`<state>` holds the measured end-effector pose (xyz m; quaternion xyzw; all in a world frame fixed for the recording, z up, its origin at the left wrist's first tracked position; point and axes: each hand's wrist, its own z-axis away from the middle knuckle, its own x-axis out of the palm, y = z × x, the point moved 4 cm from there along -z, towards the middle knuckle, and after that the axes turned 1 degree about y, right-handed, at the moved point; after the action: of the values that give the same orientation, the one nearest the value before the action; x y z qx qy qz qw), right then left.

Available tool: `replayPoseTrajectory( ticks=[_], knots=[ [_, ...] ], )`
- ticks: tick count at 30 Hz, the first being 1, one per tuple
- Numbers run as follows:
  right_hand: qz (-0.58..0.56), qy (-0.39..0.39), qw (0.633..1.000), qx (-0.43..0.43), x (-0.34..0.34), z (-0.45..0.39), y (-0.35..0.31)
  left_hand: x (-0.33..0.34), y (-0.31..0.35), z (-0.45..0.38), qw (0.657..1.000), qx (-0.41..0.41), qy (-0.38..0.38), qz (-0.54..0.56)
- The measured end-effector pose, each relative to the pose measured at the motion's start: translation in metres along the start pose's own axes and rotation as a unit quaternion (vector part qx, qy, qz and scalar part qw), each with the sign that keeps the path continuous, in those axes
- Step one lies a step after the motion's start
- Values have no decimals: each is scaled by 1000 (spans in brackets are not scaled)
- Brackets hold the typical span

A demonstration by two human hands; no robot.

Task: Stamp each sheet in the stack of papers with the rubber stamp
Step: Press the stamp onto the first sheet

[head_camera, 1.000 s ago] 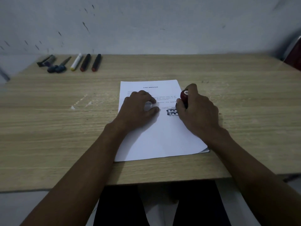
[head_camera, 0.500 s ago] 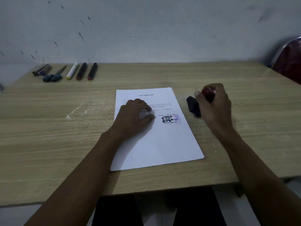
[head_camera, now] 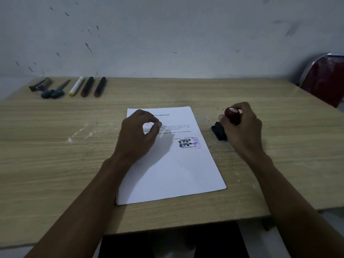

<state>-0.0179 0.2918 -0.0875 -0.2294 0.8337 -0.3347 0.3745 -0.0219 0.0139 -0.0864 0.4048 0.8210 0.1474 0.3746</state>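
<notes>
markers [head_camera: 87, 86], scissors [head_camera: 55, 91] at table's [head_camera: 186, 90] far-left edge

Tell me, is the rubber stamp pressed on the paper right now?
No, the right hand holds the rubber stamp over the table, beside the paper.

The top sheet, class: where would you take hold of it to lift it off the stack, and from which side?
Pinch the top sheet at its near right corner, coming from the right. That corner lies bare, close to the table edge. The left hand covers the upper left, and the purple stamp mark may be wet, so avoid it.
</notes>
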Motion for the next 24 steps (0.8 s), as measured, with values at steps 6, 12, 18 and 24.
replayPoseTrajectory(
  ticks=[6,12,18,24],
  knots=[
    [5,-13,1000,-9,4,0,3,-1,-3,-1,1000,-2,5,-5],
    [13,-16,1000,-8,8,0,2,-1,-8,-1,1000,-18,5,-7],
    [23,-14,1000,14,5,8,2,-3,-9,-1,999,-33,1,-20],
    [115,4,991,72,-7,36,-12,-11,-29,5,967,-204,20,-149]
  ],
)
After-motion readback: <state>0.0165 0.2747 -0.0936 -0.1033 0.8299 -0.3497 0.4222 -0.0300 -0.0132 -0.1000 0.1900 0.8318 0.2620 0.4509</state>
